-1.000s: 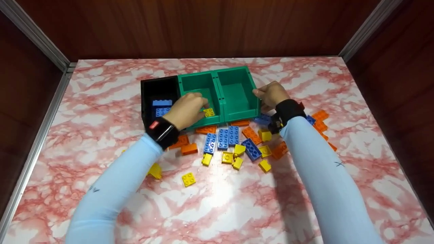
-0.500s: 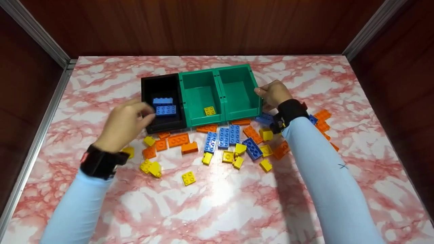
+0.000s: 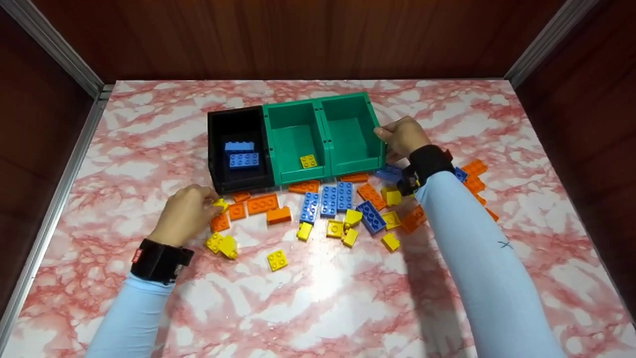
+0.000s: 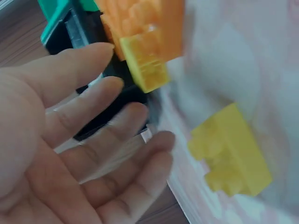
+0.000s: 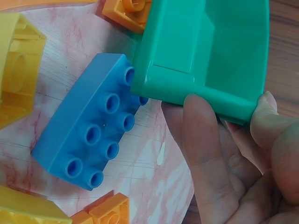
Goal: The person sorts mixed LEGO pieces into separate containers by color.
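Note:
My left hand (image 3: 184,214) reaches down beside the black bin's near left corner, fingertips close to a small yellow brick (image 3: 220,204). In the left wrist view its fingers are extended and apart, with that yellow brick (image 4: 147,65) just beyond the fingertips. My right hand (image 3: 405,138) grips the right wall of the end green bin (image 5: 182,88). The black bin (image 3: 243,186) holds two blue bricks (image 3: 243,160). Joined beside it, the middle green bin (image 3: 300,175) contains a yellow brick (image 3: 308,161). A large blue brick (image 5: 79,130) lies below my right hand.
Several orange bricks (image 3: 262,204), blue bricks (image 3: 329,201) and yellow bricks (image 3: 277,260) lie scattered before the bins on the marbled table (image 3: 318,313). More orange bricks (image 3: 474,174) lie beyond my right forearm. Dark wood panels (image 3: 308,40) enclose the back and sides.
My left hand has left the middle green bin, where a yellow brick now lies, and swung left and down to the small yellow brick. My right hand keeps its hold on the green bin.

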A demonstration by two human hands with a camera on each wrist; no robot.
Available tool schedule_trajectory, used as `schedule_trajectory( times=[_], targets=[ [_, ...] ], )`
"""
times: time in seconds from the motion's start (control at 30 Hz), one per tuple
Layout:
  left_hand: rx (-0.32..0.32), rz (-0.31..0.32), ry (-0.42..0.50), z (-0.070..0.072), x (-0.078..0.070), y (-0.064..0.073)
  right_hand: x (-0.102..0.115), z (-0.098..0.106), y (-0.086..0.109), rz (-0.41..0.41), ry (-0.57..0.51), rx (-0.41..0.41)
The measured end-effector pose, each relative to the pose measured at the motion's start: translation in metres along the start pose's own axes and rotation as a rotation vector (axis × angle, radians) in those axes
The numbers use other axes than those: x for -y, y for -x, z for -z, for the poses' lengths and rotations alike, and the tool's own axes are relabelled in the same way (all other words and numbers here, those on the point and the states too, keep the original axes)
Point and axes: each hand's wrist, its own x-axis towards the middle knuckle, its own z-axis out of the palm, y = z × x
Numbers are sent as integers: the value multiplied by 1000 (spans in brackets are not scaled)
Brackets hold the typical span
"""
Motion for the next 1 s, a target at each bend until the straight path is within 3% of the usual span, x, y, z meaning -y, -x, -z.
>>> schedule_trajectory(
  times=[0.27, 0.53, 0.73, 0.87, 1.0],
  targets=[
    [22, 54, -20, -10, -4, -5, 3, 1, 1, -58, 4, -6],
    [48, 57, -22, -10, -10, -4, 4, 0, 4, -43, 10, -4],
    [27, 38, 25, 11, -25, 2, 3, 1, 4, -45, 0, -17],
    [-45, -26, 68, 28, -44, 3, 3, 1, 4, -51, -9, -12],
    [-89, -114, 73, 36, -66, -8, 3, 1, 4, -40, 3, -10]
  ],
)
